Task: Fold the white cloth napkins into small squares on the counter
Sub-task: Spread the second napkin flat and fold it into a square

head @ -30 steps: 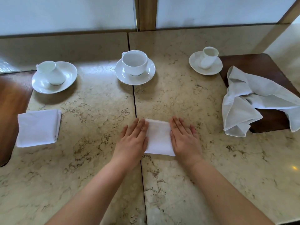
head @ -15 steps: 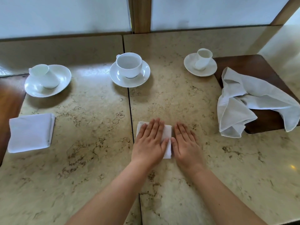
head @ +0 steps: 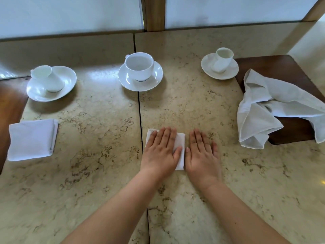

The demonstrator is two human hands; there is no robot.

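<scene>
A small folded white napkin (head: pixel 180 143) lies on the marble counter (head: pixel 175 106) just right of the seam. My left hand (head: pixel 161 152) rests flat on top of it, fingers together, covering most of it. My right hand (head: pixel 202 154) lies flat on the counter right beside the napkin's right edge, palm down. A second folded napkin (head: pixel 32 139) sits at the left edge of the counter. An unfolded, crumpled white cloth (head: pixel 269 110) lies at the right, partly on a dark wooden board (head: pixel 281 67).
Three white cups on saucers stand along the back: a tipped one at left (head: pixel 49 81), an upright one in the middle (head: pixel 139 71), a tipped one at right (head: pixel 220 63). Dark wood (head: pixel 8 106) borders the counter on the left.
My left hand slid from the napkin's left side onto its top and now presses it flat. My right hand moved off the napkin's right edge onto the counter beside it.
</scene>
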